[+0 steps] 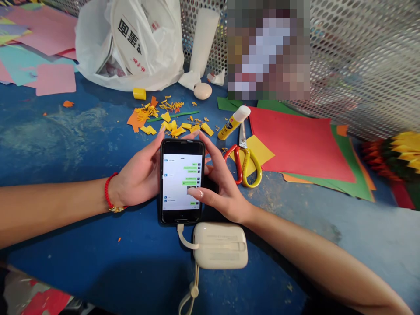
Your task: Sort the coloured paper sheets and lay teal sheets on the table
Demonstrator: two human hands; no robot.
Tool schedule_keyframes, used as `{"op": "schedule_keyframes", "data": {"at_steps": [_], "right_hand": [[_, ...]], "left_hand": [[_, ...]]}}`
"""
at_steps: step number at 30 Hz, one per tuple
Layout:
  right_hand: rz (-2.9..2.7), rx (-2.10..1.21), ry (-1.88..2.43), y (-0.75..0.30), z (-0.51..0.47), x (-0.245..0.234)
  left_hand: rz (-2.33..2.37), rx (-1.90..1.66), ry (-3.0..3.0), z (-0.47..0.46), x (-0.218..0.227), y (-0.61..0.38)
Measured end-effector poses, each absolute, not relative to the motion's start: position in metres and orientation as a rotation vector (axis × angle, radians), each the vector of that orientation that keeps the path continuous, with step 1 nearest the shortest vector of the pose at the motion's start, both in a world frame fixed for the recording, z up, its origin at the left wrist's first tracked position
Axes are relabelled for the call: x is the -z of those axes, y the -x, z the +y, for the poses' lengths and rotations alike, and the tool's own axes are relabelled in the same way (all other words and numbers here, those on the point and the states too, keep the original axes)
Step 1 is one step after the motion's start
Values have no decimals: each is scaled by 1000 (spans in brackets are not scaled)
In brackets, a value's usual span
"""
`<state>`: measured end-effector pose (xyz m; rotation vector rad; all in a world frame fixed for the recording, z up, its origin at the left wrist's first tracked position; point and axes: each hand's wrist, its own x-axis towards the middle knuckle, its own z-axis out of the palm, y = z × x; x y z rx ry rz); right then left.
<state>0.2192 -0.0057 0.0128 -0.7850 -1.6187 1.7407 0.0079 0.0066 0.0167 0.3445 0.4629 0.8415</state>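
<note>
A black smartphone (182,151) is held upright between both hands, its screen lit with a chat of green and white message bubbles. My left hand (139,173) grips its left edge, fingers partly hidden behind it. On the other side my right hand (226,192) supports the right edge, its thumb over a small picture in the chat. A short cable runs from the phone's bottom to a cream power bank (219,256) with a wrist strap (194,291). Beyond the phone lie yellow and orange paper scraps (173,127).
Scissors (244,164) with red and yellow handles and a glue stick (233,123) lie right of the scraps. Red paper (302,144) covers green sheets. A white plastic bag (95,57) stands at the back, near a white tube (204,41). Pink sheets (55,78) lie left.
</note>
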Motion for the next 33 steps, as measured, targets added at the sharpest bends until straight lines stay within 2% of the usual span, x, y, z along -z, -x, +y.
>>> {"op": "schedule_keyframes", "data": {"at_steps": [33], "right_hand": [[-1631,-1749,755,-219,-5,-12]], "left_hand": [[450,-835,-418,5,-15,-6]]}}
